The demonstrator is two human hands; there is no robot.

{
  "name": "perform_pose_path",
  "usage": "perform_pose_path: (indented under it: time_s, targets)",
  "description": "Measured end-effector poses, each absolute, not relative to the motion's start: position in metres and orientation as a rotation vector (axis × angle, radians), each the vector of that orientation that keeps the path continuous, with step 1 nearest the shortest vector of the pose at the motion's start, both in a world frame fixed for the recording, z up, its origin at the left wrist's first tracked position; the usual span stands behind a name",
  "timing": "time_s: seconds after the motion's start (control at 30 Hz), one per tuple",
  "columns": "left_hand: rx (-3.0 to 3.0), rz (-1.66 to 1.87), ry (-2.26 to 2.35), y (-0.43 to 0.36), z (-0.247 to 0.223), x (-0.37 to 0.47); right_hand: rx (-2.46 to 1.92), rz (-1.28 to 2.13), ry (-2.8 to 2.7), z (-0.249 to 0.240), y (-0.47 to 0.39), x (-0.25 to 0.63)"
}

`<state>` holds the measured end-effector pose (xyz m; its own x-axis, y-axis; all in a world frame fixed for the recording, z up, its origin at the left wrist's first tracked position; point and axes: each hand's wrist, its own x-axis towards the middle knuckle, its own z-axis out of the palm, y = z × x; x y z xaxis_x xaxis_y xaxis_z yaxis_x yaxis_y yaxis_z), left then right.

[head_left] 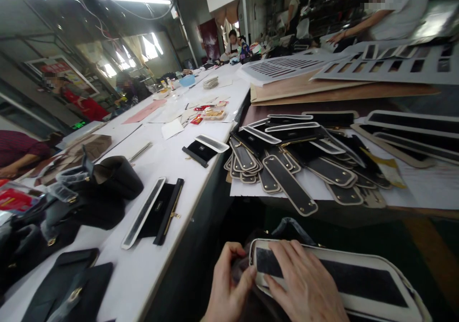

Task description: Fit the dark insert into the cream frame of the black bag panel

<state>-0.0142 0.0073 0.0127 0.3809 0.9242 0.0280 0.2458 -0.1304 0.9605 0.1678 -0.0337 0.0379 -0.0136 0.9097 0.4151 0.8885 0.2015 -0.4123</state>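
At the lower right, both my hands are on a dark bag whose long, rounded panel (362, 276) faces up. The panel is cream-edged with a black strip along its middle. My left hand (231, 284) is closed, pinching the bag's left end between thumb and bent fingers. My right hand (301, 281) grips across the panel, fingertips at its far edge and thumb on its nearer side. A clear-wrapped handle (292, 226) rises behind the panel. Dark fabric hangs below my hands, and the bag's underside is hidden.
Cream-edged black straps and panels (290, 183) lie heaped on the right table. On the white table (193, 183) are zippered black pieces (159, 212) and black bags (96, 198). Slotted white sheets (287, 66) lie farther back. A person (390, 21) works at the far right; others sit along the tables.
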Motion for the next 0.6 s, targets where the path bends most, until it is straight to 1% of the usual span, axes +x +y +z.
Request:
perform_pose_path:
  time_s: [0.07,0.13,0.23,0.3,0.37,0.47,0.53,0.6]
  targets:
    - [2.004,0.886,1.028,0.01,0.026,-0.007,-1.7,0.104,-1.814,0.041,-0.037,0.166]
    - [2.287,0.799,0.787,0.016,0.039,0.002,-1.723,0.2,-1.721,0.042,-0.039,0.164]
    - [2.511,0.637,0.538,0.026,0.053,0.017,-1.717,0.299,-1.583,0.041,-0.039,0.165]
    - [2.624,0.568,0.49,0.031,0.057,0.024,-1.69,0.31,-1.54,0.04,-0.043,0.168]
    - [2.698,0.466,0.501,0.032,0.058,0.03,-1.583,0.256,-1.564,0.042,-0.052,0.175]
    - [2.792,0.299,0.534,0.033,0.057,0.038,-1.467,0.081,-1.516,0.045,-0.078,0.2]
    - [2.859,0.271,0.485,0.033,0.055,0.045,-1.602,0.004,-1.288,0.042,-0.099,0.227]
    - [2.888,0.267,0.374,0.032,0.054,0.056,-1.832,-0.049,-1.026,0.034,-0.116,0.257]
